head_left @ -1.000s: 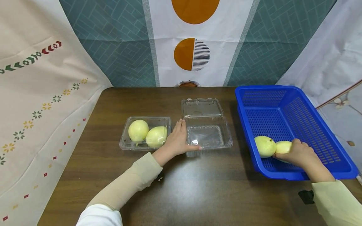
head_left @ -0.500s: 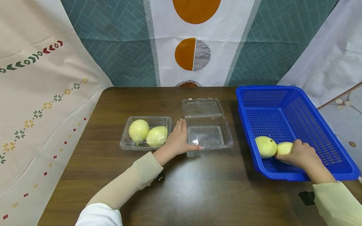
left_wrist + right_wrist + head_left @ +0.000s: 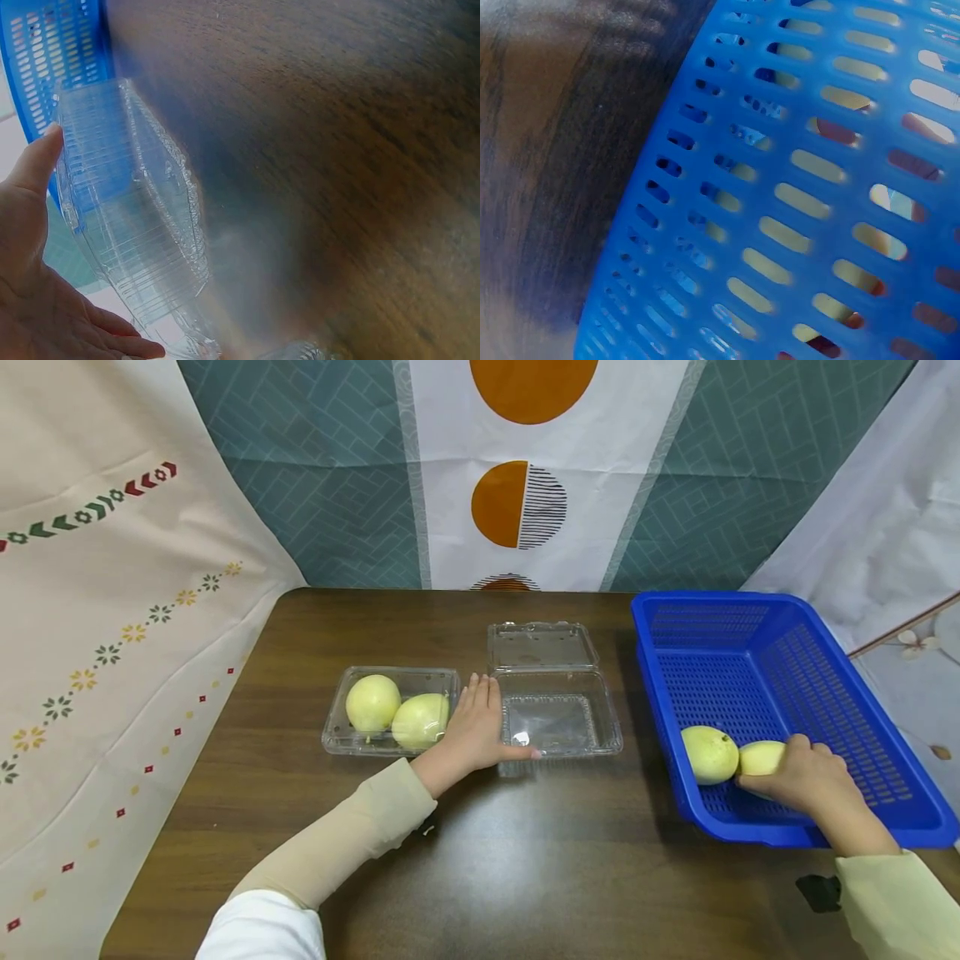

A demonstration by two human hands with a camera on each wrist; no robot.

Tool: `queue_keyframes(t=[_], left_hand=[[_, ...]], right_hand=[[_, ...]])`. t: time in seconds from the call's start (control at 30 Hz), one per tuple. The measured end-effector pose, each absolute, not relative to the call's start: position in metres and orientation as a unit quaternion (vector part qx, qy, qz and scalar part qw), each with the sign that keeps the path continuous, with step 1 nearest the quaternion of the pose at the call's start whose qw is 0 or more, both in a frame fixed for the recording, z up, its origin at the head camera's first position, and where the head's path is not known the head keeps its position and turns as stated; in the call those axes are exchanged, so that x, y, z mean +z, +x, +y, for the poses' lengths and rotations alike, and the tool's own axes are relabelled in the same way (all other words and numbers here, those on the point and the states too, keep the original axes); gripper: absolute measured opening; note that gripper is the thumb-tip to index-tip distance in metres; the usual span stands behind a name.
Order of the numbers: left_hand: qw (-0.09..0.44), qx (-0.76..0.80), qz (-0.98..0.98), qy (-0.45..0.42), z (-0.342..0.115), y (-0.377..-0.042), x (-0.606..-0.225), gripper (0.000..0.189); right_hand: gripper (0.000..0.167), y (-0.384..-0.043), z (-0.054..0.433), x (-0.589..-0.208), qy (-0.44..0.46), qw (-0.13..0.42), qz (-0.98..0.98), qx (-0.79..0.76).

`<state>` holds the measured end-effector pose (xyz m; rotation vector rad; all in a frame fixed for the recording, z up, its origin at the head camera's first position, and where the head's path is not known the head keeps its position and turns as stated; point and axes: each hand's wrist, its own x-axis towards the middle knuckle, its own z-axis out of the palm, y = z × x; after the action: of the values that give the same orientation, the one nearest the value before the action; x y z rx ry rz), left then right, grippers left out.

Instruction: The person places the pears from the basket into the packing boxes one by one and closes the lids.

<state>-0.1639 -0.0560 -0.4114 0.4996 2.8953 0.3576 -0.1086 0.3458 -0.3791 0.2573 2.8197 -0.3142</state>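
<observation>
My left hand [image 3: 477,727] lies with straight fingers along the left side of an open clear plastic clamshell box [image 3: 558,753], its thumb at the near rim. In the left wrist view, the thumb [image 3: 41,154] touches the box's edge and the fingers stretch along the wall. Inside the blue plastic basket [image 3: 660,693], my right hand [image 3: 813,781] grips a pale yellow-green pear [image 3: 761,757], partly hidden under the fingers. Another pear [image 3: 708,754] sits against it on the left. The slotted basket wall [image 3: 731,180] fills the right wrist view, with pale fruit showing through the slots.
Left of the open box, a closed clear clamshell [image 3: 341,745] holds two pears [image 3: 372,702]. The open box's lid [image 3: 542,646] is folded back toward the rear. Everything stands on a brown wooden table [image 3: 540,860] with patterned cloths hanging behind and at the sides.
The whole head view has shifted slightly, so things appear a little further right. Both hands keep their places, left at the open box, right on the pear in the basket.
</observation>
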Motion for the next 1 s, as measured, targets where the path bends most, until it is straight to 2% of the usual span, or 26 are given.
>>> queue_keyframes(t=[0.43, 1.0], left_hand=[[0.087, 0.092, 0.977, 0.173, -0.057, -0.165, -0.411, 0.128], [0.091, 0.109, 0.975, 0.173, -0.061, -0.165, -0.408, 0.13]], right_hand=[[0.091, -0.106, 0.348, -0.365, 0.086, 0.112, 0.985, -0.104], [0.094, -0.103, 0.333, -0.34, 0.068, 0.029, 0.991, -0.111]])
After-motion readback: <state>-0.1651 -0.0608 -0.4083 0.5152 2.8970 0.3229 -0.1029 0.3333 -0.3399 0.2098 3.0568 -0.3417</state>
